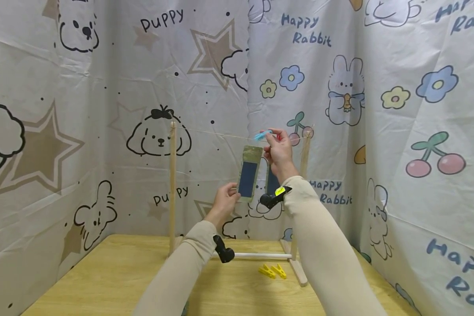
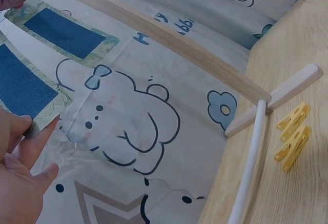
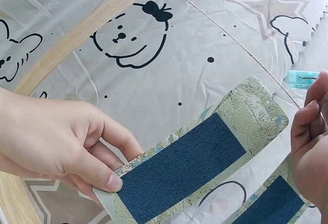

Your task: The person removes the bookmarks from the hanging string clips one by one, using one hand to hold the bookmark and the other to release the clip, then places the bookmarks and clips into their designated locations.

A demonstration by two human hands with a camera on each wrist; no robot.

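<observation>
My left hand pinches the lower edge of a green patterned card with a dark blue rectangle on it. The card tilts just below a thin string. At the string, my right hand pinches a light blue clothespin; most of its grip end is hidden by the fingers in the right wrist view. The card's top edge is apart from the clothespin. A second similar card hangs beside the first, with a red clip at its top, partly covered by my right hand.
The string runs between two wooden posts, left and right. A white rod joins their bases near the tabletop. Two yellow clothespins lie by the right foot. Printed curtains surround the table.
</observation>
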